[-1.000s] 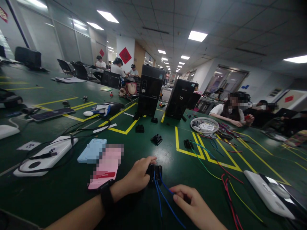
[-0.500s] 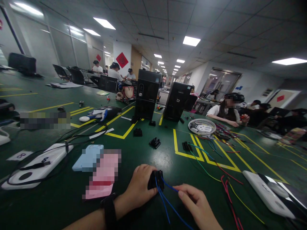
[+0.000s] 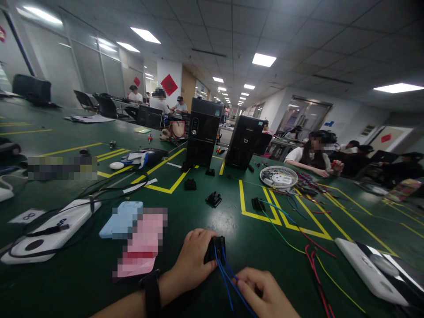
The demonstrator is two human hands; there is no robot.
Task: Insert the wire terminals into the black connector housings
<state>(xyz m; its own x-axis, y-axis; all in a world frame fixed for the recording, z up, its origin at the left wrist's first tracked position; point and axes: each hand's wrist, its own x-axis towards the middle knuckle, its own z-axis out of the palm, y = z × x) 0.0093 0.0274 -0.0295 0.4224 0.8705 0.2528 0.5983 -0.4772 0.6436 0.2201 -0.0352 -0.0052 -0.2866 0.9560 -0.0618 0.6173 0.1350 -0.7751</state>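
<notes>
My left hand (image 3: 196,255) is closed around a small black terminal block (image 3: 218,248), fingers over its far left side and thumb at the near side. Several blue wires (image 3: 228,282) run from the block toward me. Between thumb and fingertips, my right hand (image 3: 261,287) pinches one blue wire a short way from the block. Farther up the table lie similar black blocks: one (image 3: 213,198) straight ahead, another (image 3: 190,184) to its left, and one (image 3: 257,203) at the right with green and blue wires attached.
Red wires (image 3: 313,269) and a white device (image 3: 367,269) lie at my right. A blue case (image 3: 121,219), a pink pixelated item (image 3: 145,238) and a white power bank (image 3: 49,229) are at left. Black computer towers (image 3: 203,132) and a white basket (image 3: 278,176) stand farther back.
My right hand has moved left and slightly toward me, bringing its blue wire closer to the other wires. My left hand keeps its hold on the terminal block.
</notes>
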